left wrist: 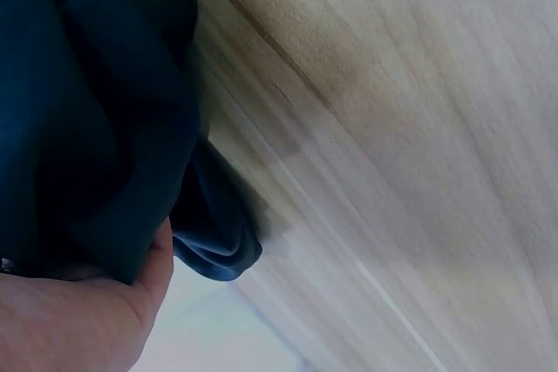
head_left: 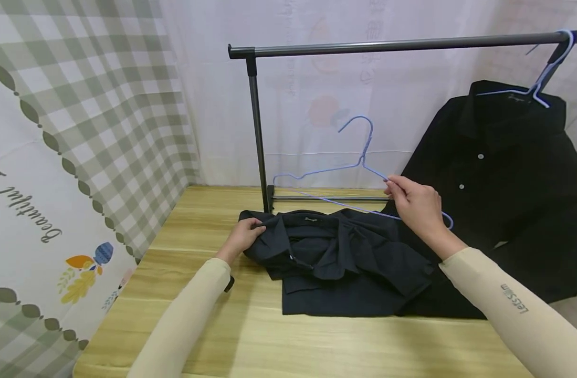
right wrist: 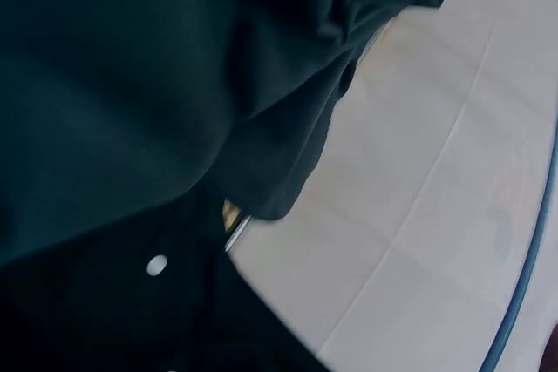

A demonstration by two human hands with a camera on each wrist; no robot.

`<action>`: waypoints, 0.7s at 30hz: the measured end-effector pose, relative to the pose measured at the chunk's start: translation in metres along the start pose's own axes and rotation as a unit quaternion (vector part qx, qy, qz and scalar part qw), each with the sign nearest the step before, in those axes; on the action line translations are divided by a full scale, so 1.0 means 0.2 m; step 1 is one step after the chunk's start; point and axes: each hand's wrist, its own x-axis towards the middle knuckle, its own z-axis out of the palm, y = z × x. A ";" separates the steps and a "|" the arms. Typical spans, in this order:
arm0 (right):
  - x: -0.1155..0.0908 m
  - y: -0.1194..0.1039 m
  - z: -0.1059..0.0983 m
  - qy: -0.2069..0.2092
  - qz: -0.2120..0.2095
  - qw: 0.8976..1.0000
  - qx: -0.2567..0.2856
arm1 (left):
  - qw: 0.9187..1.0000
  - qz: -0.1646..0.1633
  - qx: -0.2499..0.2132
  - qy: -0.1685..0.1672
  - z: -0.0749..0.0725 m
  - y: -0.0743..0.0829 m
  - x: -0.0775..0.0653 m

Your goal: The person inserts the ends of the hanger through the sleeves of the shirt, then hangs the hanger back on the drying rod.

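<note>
A black shirt [head_left: 345,296] lies partly folded on the wooden table, its collar and neck opening facing up. My left hand [head_left: 241,237] pinches the cloth at the shirt's left shoulder, beside the collar. In the left wrist view, the thumb side of that hand [left wrist: 78,320] presses against the dark fabric. Above the shirt, my right hand [head_left: 417,207] holds a blue wire hanger [head_left: 335,169] by its right sloping arm, hook upward. The hanger's lower bar passes just over the back of the collar. Only a curve of hanger wire [right wrist: 520,298] shows in the right wrist view.
A dark metal clothes rack [head_left: 364,47] stands at the table's back, its post [head_left: 257,126] behind the left shoulder of the shirt. From its right end hangs another black shirt [head_left: 520,173] on a blue hanger [head_left: 550,65]. A checked curtain [head_left: 104,105] borders the left side.
</note>
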 end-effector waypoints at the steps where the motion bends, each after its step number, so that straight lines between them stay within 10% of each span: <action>1: -0.01 0.03 -0.02 -0.012 -0.003 1.000 -0.007 | 1.000 0.002 0.002 0.000 0.00 0.00 0.00; 10: -0.08 0.14 -0.12 -0.163 0.010 0.985 -0.049 | 1.000 0.012 0.026 0.002 0.02 0.00 0.01; 21: -0.06 0.07 0.10 -0.244 0.015 0.968 -0.047 | 0.984 0.100 0.144 -0.023 0.03 0.05 0.01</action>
